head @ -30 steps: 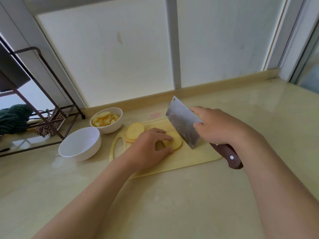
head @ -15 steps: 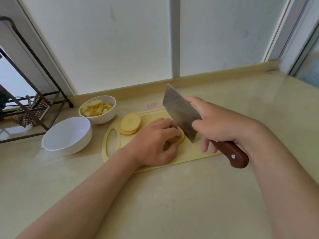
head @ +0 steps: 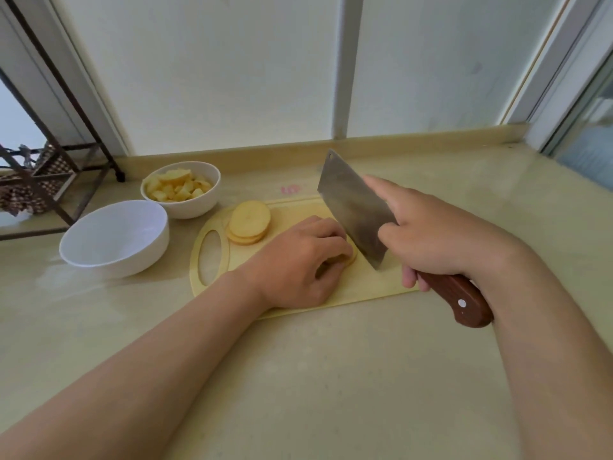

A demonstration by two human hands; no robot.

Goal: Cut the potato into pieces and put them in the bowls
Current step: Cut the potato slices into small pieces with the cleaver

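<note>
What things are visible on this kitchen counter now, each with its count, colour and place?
counter: one, beige, under everything
cutting board: one, pale yellow, centre of the counter
stacked slices: one small stack, yellow, far left part of the board
slices being cut: a few, yellow, on the board under the left hand's fingers
full bowl: one, white, behind the board's left end
potato pieces: many, yellow, in the full bowl
empty bowl: one, white, left of the board
cleaver: one, steel blade, brown handle, over the board
rack: one, dark metal, far left
left hand: holds the slices being cut
right hand: grips the cleaver
</note>
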